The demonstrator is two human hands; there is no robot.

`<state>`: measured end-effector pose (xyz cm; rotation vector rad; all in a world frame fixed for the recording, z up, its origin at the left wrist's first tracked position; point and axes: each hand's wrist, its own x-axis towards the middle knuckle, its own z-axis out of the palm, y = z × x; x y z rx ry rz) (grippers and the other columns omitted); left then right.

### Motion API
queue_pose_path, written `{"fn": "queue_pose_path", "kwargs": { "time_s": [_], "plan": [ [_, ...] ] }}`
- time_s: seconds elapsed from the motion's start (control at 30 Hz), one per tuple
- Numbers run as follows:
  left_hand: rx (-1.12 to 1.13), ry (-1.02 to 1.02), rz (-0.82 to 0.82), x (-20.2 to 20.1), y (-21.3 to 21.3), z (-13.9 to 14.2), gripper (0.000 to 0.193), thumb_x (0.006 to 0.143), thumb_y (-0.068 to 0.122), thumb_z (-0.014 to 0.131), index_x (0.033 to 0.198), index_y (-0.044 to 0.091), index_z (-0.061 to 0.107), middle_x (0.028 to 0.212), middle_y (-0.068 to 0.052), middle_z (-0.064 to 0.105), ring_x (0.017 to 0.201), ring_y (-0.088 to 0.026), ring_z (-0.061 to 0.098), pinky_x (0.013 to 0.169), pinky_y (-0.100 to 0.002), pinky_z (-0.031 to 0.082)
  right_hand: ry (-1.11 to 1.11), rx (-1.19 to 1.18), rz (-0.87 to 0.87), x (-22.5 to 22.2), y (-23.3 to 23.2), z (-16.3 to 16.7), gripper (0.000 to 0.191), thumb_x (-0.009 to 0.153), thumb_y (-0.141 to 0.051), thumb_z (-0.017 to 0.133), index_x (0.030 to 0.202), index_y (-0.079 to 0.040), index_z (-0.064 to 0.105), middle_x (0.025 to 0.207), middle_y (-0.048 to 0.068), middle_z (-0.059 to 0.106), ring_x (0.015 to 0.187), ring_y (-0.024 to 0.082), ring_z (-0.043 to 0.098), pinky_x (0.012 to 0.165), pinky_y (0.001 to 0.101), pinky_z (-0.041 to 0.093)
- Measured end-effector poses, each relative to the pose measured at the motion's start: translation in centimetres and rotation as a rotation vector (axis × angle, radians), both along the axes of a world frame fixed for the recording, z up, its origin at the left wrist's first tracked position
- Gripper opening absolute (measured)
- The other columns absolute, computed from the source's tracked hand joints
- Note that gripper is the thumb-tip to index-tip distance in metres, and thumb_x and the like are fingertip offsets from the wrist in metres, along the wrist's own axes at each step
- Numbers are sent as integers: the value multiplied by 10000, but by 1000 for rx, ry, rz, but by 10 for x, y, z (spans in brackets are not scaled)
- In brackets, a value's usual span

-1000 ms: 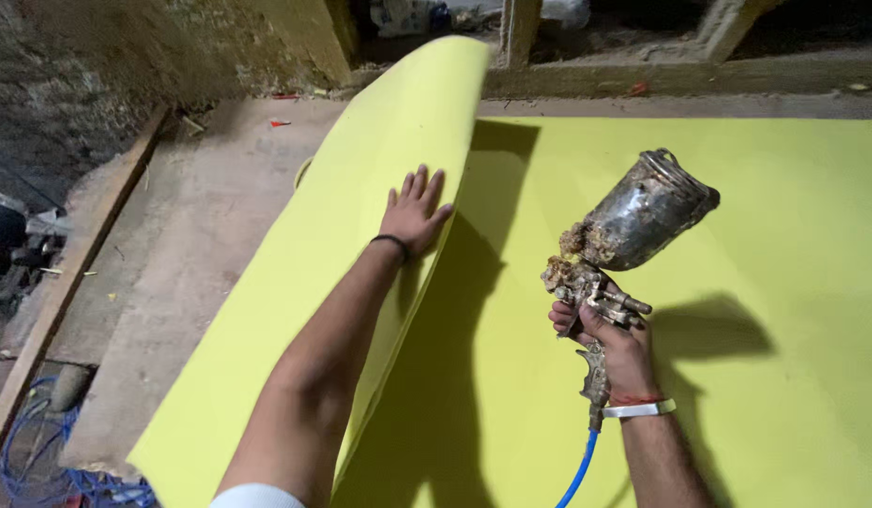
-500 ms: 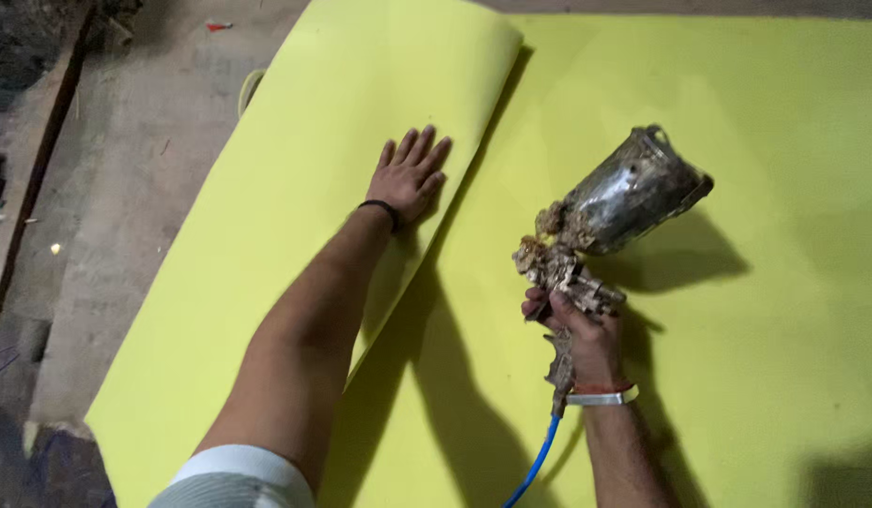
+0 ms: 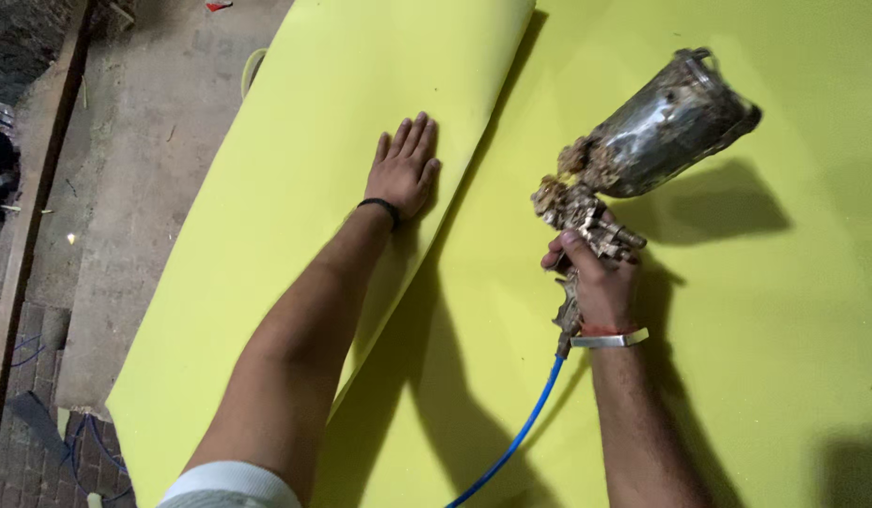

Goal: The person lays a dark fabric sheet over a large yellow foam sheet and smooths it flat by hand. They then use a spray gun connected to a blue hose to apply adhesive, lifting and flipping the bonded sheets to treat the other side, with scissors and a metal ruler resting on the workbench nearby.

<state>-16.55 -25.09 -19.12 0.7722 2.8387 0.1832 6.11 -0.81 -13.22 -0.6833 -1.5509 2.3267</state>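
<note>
The left hand [image 3: 404, 169] is lying flat, palm down, on the folded-over flap of a yellow foam sheet [image 3: 295, 207], its fingers straight and close together, pointing toward the far side, with the thumb set a little apart. A dark band [image 3: 380, 209] is circling that wrist, and the bare forearm is running back toward the near edge, where a white sleeve [image 3: 231, 484] is showing.

The right hand [image 3: 601, 282] is gripping the handle of a spray gun [image 3: 634, 160], its fingers wrapped around the grip with one finger reaching up toward the crusted body (whether it is pressing a trigger cannot be told). The gun is being held above the flat part of the foam, to the right of the flap's edge, with its metal cup [image 3: 676, 122] tilting up toward the far right. The body is caked with dried, lumpy residue. A red and a pale band [image 3: 610, 335] are sitting on the right wrist. A blue hose [image 3: 516, 437] is hanging from the bottom of the handle and running toward the near edge across the foam.

The gun and arms are casting dark shadows onto the foam. To the left, a bare concrete floor [image 3: 126, 169] is showing, with a wooden plank [image 3: 31, 216] lying along its far-left side.
</note>
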Motion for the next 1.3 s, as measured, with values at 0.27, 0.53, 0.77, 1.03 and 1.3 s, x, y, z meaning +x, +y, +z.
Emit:
{"fn": "queue_pose_path", "kwargs": {
  "time_s": [0.27,0.53,0.77,1.03,1.3],
  "plan": [
    [-39,-31,47,62,-57,12,663,1062,467,290,1660,229,129,1733,-73,79,1591,-282,73,1262,-542,23,-19,11,63,26,-12,0,159,956,-117,739,1010,14,665,812,100,707,690,186,705,632,361,621],
    [-58,-43,91,168,-133,35,654,1056,472,282,1656,242,165,1731,-95,94,1589,-293,82,1262,-539,17,-126,-41,108,66,-41,11,152,935,-135,739,1027,-32,674,830,75,716,699,167,708,640,333,607],
    [-163,-63,164,246,-181,45,638,1052,511,221,1644,278,176,1724,-77,89,1580,-264,75,1260,-522,-6,-183,-10,159,86,-53,19,158,942,-127,727,1041,-15,674,826,91,722,697,181,716,632,353,618],
    [-187,-67,245,309,-222,59,629,1052,527,218,1637,298,178,1723,-52,80,1576,-241,69,1261,-504,-13,-125,-123,256,132,-92,26,212,923,-64,706,1116,2,648,835,86,707,715,181,696,668,343,608],
    [-112,-37,177,353,-259,66,620,1060,486,249,1639,268,210,1720,-76,117,1577,-262,91,1262,-503,16,-58,-119,199,176,-125,29,208,945,-52,691,1141,-21,629,849,88,699,722,193,698,672,348,604]
  ]
}}
